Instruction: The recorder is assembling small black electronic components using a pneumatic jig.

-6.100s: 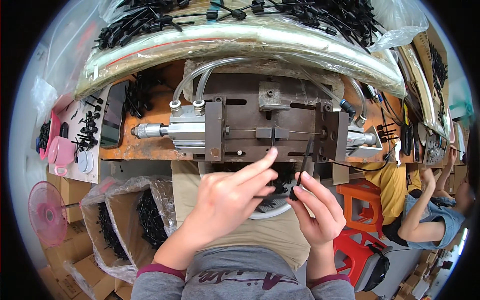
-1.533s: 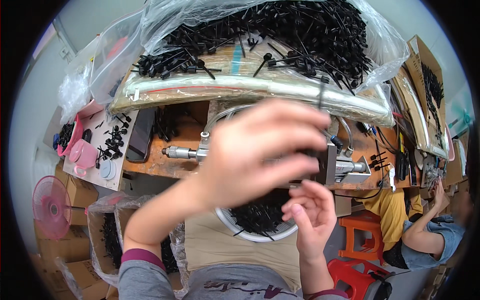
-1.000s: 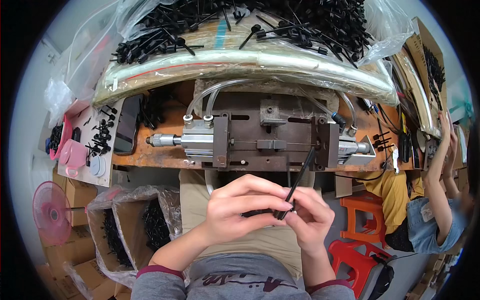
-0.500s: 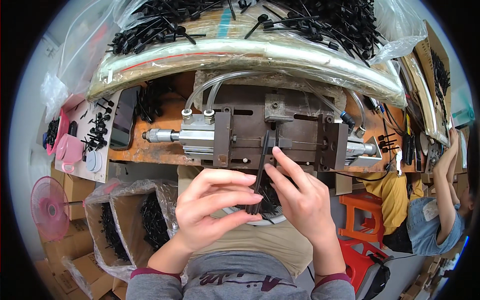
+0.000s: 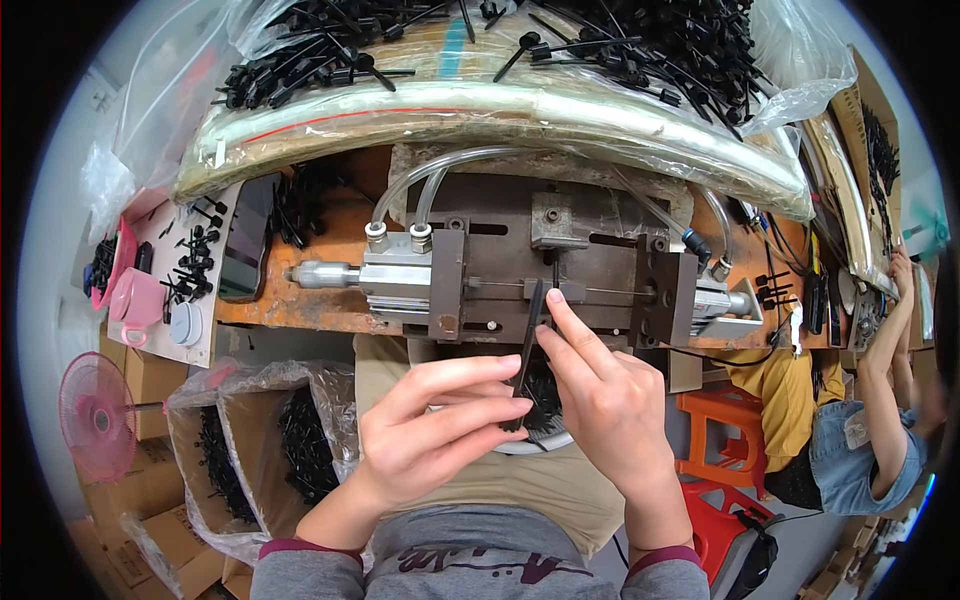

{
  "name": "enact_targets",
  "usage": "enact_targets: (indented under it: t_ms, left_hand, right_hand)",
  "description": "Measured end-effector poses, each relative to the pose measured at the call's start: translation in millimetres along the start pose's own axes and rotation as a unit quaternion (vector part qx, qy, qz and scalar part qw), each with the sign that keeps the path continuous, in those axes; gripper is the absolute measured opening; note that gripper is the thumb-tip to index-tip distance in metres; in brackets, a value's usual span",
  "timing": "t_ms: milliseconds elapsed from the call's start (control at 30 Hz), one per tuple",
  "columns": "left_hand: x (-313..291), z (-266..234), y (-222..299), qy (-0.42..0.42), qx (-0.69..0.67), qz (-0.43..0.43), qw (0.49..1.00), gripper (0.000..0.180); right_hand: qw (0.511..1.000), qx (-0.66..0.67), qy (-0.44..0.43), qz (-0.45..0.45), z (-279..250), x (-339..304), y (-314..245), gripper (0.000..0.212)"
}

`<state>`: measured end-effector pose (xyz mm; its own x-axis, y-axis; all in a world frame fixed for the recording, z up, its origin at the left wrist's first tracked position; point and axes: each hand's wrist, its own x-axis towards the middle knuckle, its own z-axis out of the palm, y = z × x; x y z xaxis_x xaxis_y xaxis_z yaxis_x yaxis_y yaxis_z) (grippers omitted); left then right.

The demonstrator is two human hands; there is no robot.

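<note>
My left hand (image 5: 425, 425) pinches a slim black plastic rod (image 5: 532, 325) between thumb and fingers; it tilts upward toward the clamping fixture (image 5: 500, 210). Whether more rods lie in that grip is hard to see. My right hand (image 5: 612, 405) has its index finger stretched onto the small metal block (image 5: 568, 289) at the fixture's middle, where a dark thin piece (image 5: 556, 266) stands under a bolted bracket (image 5: 553, 222). Its middle fingertip is close beside the rod, and the thumb is hidden. Thin metal pins reach the block from both sides.
Air cylinders (image 5: 393, 278) flank the fixture, with clear hoses above. Black plastic parts (image 5: 690, 50) heap on a plastic-wrapped ledge behind. Lined boxes (image 5: 265, 440) of black parts and a pink fan (image 5: 98, 415) are at left. Another person (image 5: 870, 440) works at right, near red stools.
My right index finger has moved slightly down and right onto the block. My left hand and the rod have shifted a little to the right. The other person's arms have moved slightly.
</note>
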<state>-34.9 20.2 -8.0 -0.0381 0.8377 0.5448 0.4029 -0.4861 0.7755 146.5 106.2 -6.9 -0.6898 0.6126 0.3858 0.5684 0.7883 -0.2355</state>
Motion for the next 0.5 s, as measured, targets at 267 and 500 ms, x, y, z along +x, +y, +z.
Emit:
enact_targets:
  t_ms: [267, 500]
  left_hand:
    - [-3, -2, 3, 0.003, 0.041, 0.068, 0.997, 0.033]
    - [-7, -4, 9, -0.036, 0.029, 0.071, 0.996, 0.033]
  right_hand:
    - [0.992, 0.119, 0.037, 0.032, -7, 4, -4, 0.025]
    - [0.702, 0.660, 0.035, 0.265, -27, 13, -17, 0.016]
